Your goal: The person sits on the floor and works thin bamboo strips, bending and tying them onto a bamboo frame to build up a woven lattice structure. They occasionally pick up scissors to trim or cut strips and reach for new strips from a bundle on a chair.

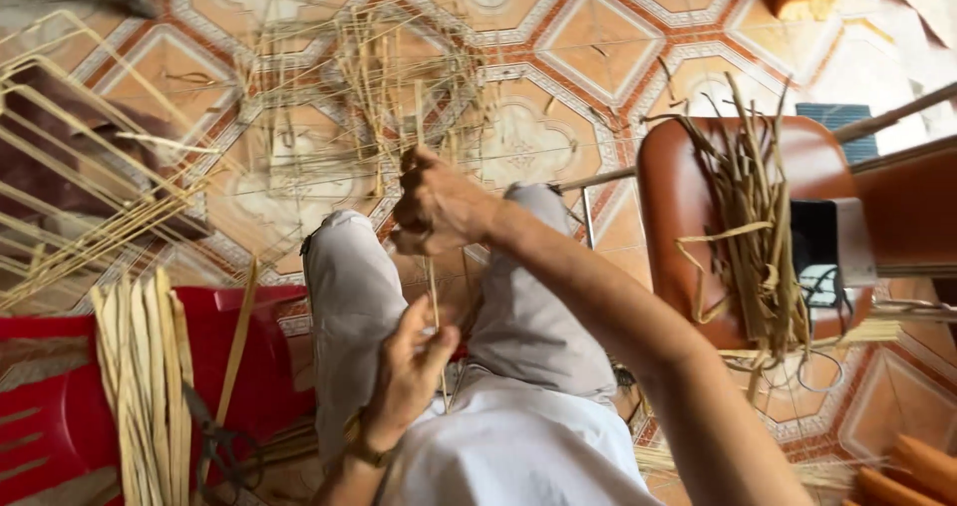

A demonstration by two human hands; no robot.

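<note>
Weaving in hand, judged at the strand-feeding stage: one thin straw strand [433, 302] runs taut between both hands above the lap.

Floor [558, 57]: one, patterned tile in orange and cream, carrying everything listed.
Woven frame [80, 167]: one, open lattice of pale strips, at the left, blurred.
Brown chair seat [678, 217]: one, to the right of the knees, bearing one loose bundle of flat straw strips [758, 227]; strip count cannot be told.
Red plastic seat [60, 406]: one, lower left, bearing one sheaf of pale strips [145, 376], roughly a dozen, and one pair of dark scissors [214, 446] just beside them.
Loose straw tangle [399, 77]: one, on the floor ahead of the knees.
Right hand [434, 207]: one, closed tight around the strand's upper end, held over the knees.
Left hand [409, 366]: one, fingertips pinching the strand's lower part near the lap; one wristband on it.

Next move, by judgement, calls for keeping the strand tense while twisting or threading it, without letting the pinch slip.
</note>
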